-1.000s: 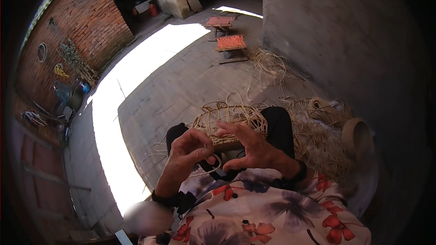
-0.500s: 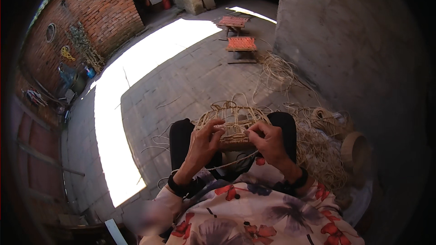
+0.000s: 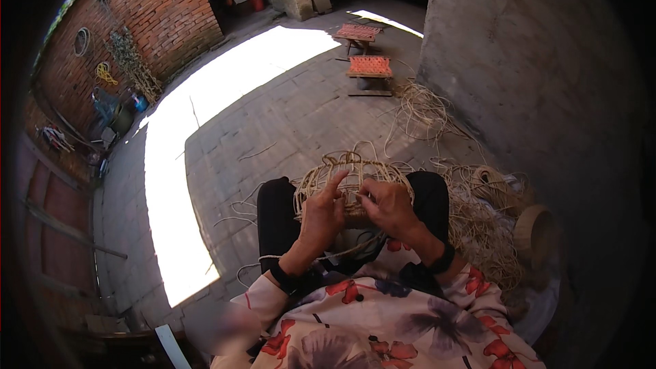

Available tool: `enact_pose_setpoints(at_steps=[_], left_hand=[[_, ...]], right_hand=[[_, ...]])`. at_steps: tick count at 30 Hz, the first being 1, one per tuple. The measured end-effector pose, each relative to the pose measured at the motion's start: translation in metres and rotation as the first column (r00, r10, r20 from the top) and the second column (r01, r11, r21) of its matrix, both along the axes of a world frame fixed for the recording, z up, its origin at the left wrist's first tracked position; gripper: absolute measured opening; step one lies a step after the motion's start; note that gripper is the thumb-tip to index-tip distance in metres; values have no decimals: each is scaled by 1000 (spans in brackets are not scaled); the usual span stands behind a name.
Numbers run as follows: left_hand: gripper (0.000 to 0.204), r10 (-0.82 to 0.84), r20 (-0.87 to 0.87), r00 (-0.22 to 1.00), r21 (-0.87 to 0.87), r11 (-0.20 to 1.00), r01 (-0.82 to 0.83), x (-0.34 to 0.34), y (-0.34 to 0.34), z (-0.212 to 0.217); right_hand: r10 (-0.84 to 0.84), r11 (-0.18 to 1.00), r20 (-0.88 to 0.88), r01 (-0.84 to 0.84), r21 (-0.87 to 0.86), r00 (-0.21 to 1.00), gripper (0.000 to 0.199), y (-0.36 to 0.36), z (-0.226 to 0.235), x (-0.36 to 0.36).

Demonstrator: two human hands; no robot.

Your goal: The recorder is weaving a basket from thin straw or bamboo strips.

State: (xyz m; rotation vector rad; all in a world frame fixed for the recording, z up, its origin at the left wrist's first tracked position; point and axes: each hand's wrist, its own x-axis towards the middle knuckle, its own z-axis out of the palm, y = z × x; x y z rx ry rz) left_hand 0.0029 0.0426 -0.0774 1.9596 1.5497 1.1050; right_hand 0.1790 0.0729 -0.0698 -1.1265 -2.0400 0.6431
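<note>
A half-woven basket [image 3: 350,221] of tan cord, with open looped strands at its far side, rests on my lap between my knees. My left hand [image 3: 321,217] is closed on the basket's left part, its index finger raised; its other fingers are mostly hidden. Close beside it, my right hand [image 3: 389,206] has thumb and index pinched together at the weave, on what looks like a strand of cord. A loose length of cord [image 3: 335,254] trails under my hands toward the left.
Tangled tan cord [image 3: 475,232] lies heaped to my right, with a cord roll [image 3: 487,179] and a round tan container [image 3: 533,232]. More cord [image 3: 424,109] lies ahead by the grey wall [image 3: 519,61]. Two low stools with red woven seats [image 3: 370,65] stand farther off.
My two hands have come closer together over the basket. The left index finger has straightened upward, and the right hand has moved a little left. The whole view has shifted slightly.
</note>
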Motion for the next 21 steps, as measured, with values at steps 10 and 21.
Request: enact_pose_setpoints(at_steps=[10, 21], left_hand=[[31, 14, 527, 850, -395, 889, 231, -91, -14, 39], [9, 15, 604, 797, -142, 986, 89, -55, -20, 80]], right_hand=[[-190, 980, -239, 198, 9, 952, 17, 7, 26, 42], [235, 887, -432, -374, -271, 871, 22, -17, 37, -36]])
